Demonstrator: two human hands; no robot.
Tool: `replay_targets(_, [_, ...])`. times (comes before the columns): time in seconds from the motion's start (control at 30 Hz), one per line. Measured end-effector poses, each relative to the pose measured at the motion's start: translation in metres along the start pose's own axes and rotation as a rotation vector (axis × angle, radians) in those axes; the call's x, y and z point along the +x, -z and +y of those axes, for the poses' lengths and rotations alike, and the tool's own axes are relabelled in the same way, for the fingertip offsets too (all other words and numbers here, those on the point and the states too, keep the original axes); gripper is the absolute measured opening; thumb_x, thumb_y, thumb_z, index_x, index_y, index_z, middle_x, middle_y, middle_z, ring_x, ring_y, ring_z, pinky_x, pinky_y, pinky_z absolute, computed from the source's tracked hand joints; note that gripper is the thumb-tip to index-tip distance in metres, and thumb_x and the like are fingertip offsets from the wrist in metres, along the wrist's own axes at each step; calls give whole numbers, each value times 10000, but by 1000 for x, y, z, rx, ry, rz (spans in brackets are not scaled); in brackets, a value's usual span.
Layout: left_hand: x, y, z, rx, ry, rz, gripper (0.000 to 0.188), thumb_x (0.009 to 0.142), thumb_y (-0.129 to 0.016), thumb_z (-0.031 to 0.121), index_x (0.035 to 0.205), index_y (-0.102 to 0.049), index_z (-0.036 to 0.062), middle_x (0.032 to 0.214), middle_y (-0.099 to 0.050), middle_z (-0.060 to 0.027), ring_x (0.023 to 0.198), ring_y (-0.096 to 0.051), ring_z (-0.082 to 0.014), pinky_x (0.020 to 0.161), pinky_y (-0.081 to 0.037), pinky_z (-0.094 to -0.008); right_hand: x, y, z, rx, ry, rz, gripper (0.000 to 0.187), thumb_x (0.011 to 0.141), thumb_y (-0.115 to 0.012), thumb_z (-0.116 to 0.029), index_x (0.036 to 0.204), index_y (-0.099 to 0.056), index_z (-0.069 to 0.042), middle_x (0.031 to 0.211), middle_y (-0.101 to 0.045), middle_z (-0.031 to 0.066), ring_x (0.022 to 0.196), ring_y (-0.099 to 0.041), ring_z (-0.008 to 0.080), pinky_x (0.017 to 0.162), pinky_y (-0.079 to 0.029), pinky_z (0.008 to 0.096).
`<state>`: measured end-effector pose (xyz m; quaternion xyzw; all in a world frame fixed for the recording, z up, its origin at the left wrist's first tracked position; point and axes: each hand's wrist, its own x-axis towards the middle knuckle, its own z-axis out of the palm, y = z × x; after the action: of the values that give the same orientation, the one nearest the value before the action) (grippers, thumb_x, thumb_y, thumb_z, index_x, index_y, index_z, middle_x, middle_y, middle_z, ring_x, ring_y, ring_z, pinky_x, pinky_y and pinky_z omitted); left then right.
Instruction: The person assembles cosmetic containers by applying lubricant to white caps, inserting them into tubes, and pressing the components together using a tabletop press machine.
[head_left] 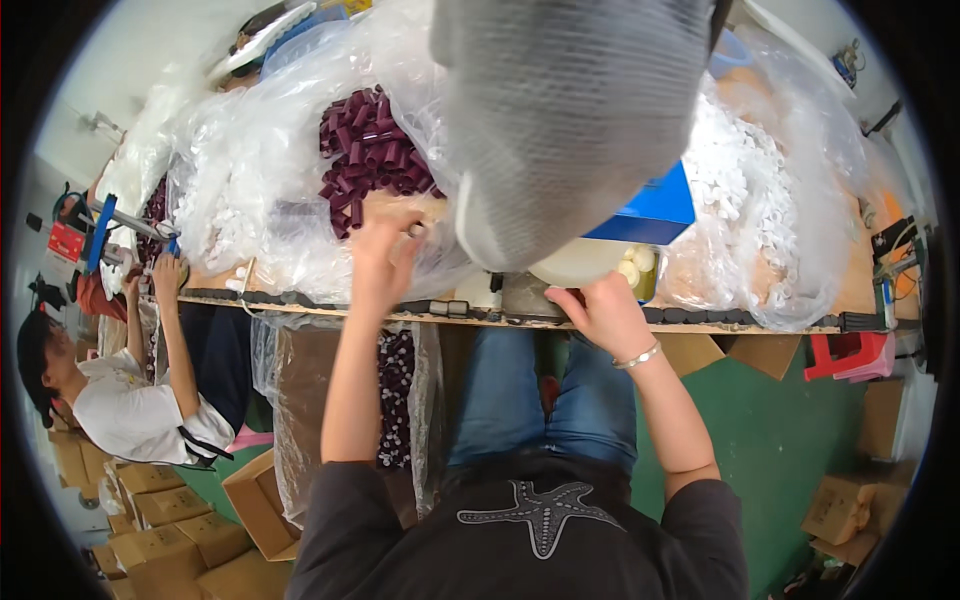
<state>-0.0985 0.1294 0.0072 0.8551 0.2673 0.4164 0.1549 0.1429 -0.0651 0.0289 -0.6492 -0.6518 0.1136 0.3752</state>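
- Pinching a small dark tube-like piece (415,230) between thumb and finger of the left grip (380,258), kinda blurry tbh
- Can't tell about the right grip (612,312): fingers curled at the near edge of the worktop (856,285), thumb pointing left, any contents hidden
- See a big heap of purple tubes (372,145) just beyond the left grip, nestled in crumpled clear plastic
- Spot some round cream pieces (630,268) right beside the right grip, with a blue box (660,208) farther beyond
- Also see a bulky grey cover (575,110) looming beyond and between both grips
- Notice loads of white pieces (740,175) off to the right of the right grip
- Spot a co-worker (140,400) way left of the left grip
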Motion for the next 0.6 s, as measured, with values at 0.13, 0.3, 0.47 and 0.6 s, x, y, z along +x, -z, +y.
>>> replay_targets(0.13, [-9,-7,62,-150,-87,-46,391,701,-704,-79,1065,-603,21,985,-660,-133,915,-625,-313,807,-494,-383,-4,2,7,-92,86,7,175,812,-700,-190,846,-639,-30,743,-628,145,691,-611,349,601,-482,435])
replay_targets(0.3, [-17,-19,80,-383,-74,-18,436,720,-718,-64,1113,-550,19,983,-661,-134,944,-622,-334,839,-501,-385,-8,-8,15,-214,162,40,172,802,-706,-194,802,-621,-44,736,-602,125,691,-609,316,589,-479,418])
replay_targets(0.47, [-28,-36,82,-495,6,-77,381,839,-564,-113,1180,-444,8,1085,-599,-164,965,-616,-224,886,-481,-326,-10,-5,9,-250,197,126,192,790,-715,-212,792,-596,-62,731,-569,106,675,-602,299,576,-474,407])
replay_targets(0.6, [-40,-40,99,-523,193,-52,307,873,-581,-68,1144,-443,-24,1097,-590,-167,955,-612,-204,840,-475,-286,-32,21,17,-39,53,266,302,775,-749,-207,1012,-643,-52,792,-618,87,678,-609,258,588,-483,345])
